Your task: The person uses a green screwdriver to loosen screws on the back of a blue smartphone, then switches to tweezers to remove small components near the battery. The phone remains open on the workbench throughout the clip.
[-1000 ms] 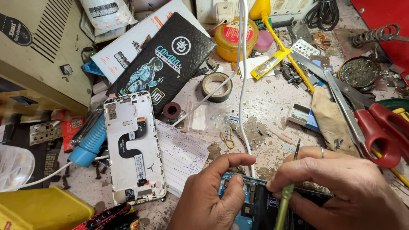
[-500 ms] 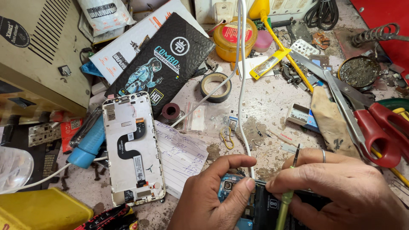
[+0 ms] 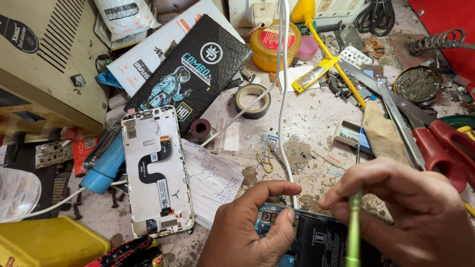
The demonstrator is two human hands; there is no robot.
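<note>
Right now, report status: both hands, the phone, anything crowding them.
Left hand pinches opened phone at its camera end. Right hand grips green screwdriver over it. White cable and paper note lie close.

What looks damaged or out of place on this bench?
The white phone lies opened, its back off and parts bare. The left hand steadies another open phone. Loose screws lie scattered beside the white one.

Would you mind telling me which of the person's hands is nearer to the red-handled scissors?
Right. The right hand lies just below and left of the red-handled scissors, close to the handles. The left hand is farther left, resting on the opened phone.
</note>
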